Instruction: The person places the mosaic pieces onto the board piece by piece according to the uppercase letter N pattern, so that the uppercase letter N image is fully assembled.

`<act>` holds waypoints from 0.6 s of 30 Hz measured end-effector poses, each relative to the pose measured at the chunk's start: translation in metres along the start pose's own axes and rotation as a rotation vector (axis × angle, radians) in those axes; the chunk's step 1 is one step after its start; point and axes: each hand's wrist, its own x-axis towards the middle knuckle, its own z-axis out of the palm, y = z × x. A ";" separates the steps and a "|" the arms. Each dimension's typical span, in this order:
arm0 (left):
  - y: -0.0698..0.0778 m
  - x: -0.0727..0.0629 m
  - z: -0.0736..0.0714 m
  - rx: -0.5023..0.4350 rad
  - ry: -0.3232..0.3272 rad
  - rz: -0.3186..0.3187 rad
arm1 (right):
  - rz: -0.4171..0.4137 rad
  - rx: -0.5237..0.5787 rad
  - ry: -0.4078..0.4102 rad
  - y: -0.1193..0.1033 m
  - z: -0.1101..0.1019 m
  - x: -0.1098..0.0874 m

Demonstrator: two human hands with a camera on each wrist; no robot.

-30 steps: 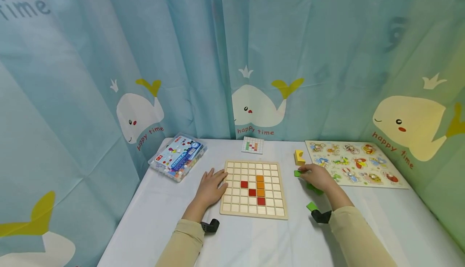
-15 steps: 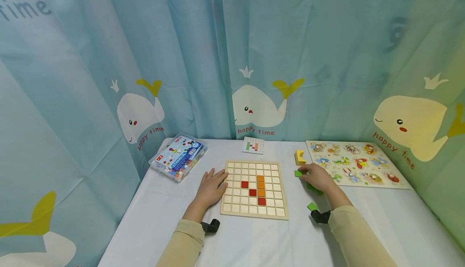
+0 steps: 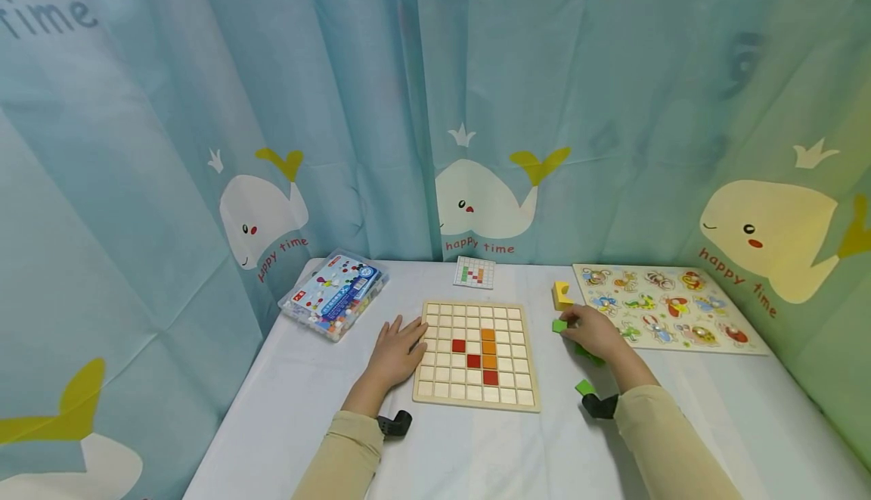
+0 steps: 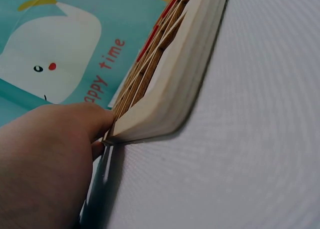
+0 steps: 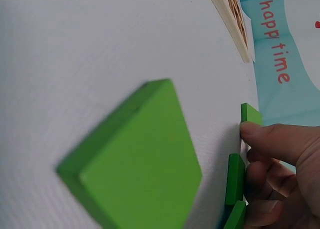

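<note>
A wooden grid board (image 3: 442,389) lies mid-table with red and orange square tiles in some of its cells. My left hand (image 3: 392,352) rests at the board's left edge, fingers extended, thumb at the rim in the left wrist view. To the right of the board, my right hand (image 3: 593,331) pinches a green square tile (image 3: 559,326) between thumb and fingers. Under that hand lie more green tiles (image 5: 235,181), partly hidden by the fingers. Another green tile (image 5: 145,164) lies nearer the wrist, large in the right wrist view.
A small pattern card (image 3: 474,272) lies behind the board. A yellow block with a curved notch (image 3: 561,296) stands just beyond my right hand, beside an insect puzzle board (image 3: 667,307). A clear box of colourful pieces (image 3: 333,294) sits at back left. Curtains (image 3: 381,205) hang behind the table.
The green tile at my right fingertips has shifted and tilted very slightly. My left hand and the board stay in place.
</note>
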 end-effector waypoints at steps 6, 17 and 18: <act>-0.001 0.001 0.000 0.004 -0.011 -0.001 | 0.064 0.030 -0.013 -0.005 0.001 -0.001; -0.001 0.001 0.002 0.000 -0.014 -0.006 | 0.001 -0.001 0.016 -0.009 -0.001 -0.004; -0.001 0.001 0.002 -0.001 -0.013 -0.006 | -0.008 -0.003 0.018 -0.009 -0.002 -0.005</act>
